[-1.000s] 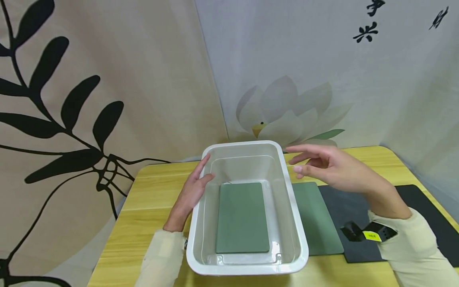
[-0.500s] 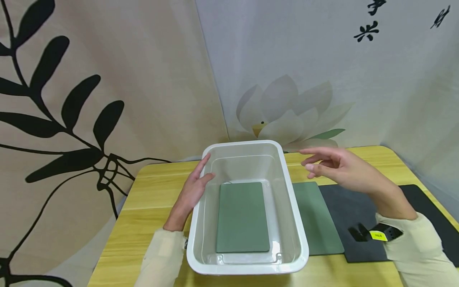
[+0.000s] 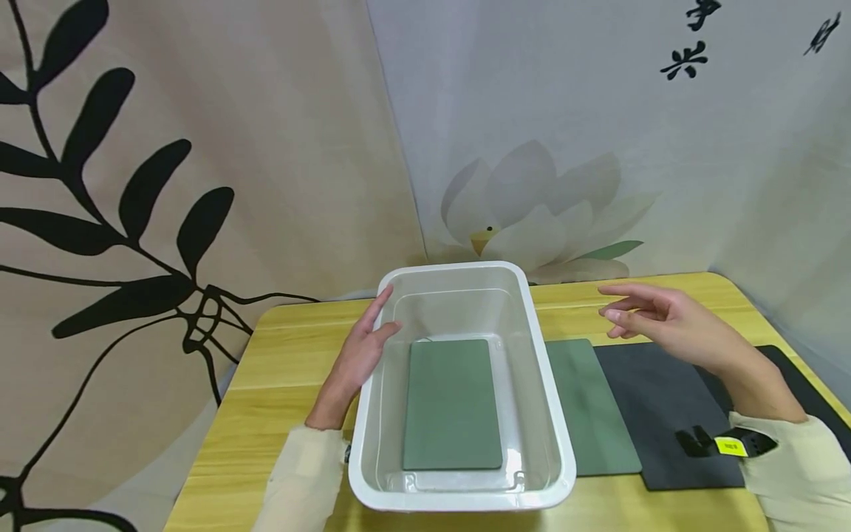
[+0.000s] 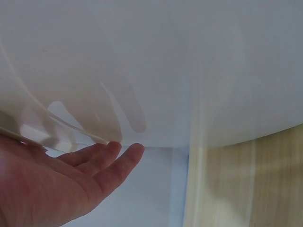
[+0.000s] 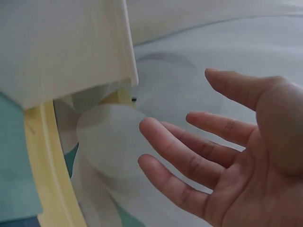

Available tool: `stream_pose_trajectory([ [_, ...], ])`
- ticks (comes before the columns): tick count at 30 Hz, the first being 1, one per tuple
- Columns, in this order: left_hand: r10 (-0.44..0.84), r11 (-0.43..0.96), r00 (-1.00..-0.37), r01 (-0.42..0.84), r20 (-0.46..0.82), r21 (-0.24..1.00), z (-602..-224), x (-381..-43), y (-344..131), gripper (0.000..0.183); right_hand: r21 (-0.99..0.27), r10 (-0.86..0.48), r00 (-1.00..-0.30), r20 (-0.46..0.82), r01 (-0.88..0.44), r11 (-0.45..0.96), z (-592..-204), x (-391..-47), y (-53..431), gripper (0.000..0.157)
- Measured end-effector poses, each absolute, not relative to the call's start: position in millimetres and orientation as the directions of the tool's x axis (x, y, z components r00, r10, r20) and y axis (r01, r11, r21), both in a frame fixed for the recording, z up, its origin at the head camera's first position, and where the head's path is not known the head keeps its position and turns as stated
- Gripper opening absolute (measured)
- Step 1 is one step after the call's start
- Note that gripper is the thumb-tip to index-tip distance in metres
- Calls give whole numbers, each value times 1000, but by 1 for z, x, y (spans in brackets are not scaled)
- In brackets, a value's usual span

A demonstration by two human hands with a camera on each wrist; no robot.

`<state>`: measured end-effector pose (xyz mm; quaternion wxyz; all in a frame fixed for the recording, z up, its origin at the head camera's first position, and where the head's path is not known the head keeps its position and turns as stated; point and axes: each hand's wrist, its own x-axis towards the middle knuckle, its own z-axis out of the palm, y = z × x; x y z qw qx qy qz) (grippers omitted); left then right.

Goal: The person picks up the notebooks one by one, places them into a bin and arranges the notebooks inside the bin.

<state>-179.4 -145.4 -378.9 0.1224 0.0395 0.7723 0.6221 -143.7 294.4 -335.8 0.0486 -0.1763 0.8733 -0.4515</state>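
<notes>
A white rectangular plastic tub (image 3: 465, 500) is in the middle of the head view, over the front of the table. Flat in it lies a green rectangular sheet (image 3: 453, 405). My left hand (image 3: 357, 353) holds the tub's left rim, thumb over the inside and the other fingers along the outer wall. In the left wrist view those fingers (image 4: 111, 172) show close under the tub's outer wall (image 4: 156, 61). To the right of the tub, my right hand (image 3: 665, 319) hovers over the mats with relaxed, spread fingers and nothing in them.
A green mat (image 3: 595, 414), a dark grey mat (image 3: 658, 414) and a black mat (image 3: 791, 369) overlap in a row at the tub's right. They lie on a yellow wood-grain table (image 3: 279, 369). Printed cloth (image 3: 299, 148) hangs behind the table's far edge.
My right hand has moved away to the right from beside the tub's rim. The left hand, the tub and the sheet in it keep their places.
</notes>
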Motion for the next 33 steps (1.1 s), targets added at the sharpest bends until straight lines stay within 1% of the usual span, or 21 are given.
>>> stream_pose_trajectory([
  [7,216,233,-968,-80,-131,969,-380,-180,-146,56,-794,-250,-968,20,-167,585,-354,-141,320,52],
  [16,221,224,-967,-73,-124,972,-381,-181,-146,57,-781,-90,-996,1,-57,621,-384,-132,363,54],
  [22,222,227,-967,-76,-127,971,-381,-181,-145,56,-800,-43,-998,55,-70,596,-408,-123,389,46],
  [27,224,214,-965,-88,-137,973,-381,-181,-146,56,-801,-7,-998,66,-57,596,-424,-117,405,43],
  [33,220,195,-965,-102,-145,975,-381,-181,-146,56,-800,88,-992,87,-17,600,-441,-113,422,34],
])
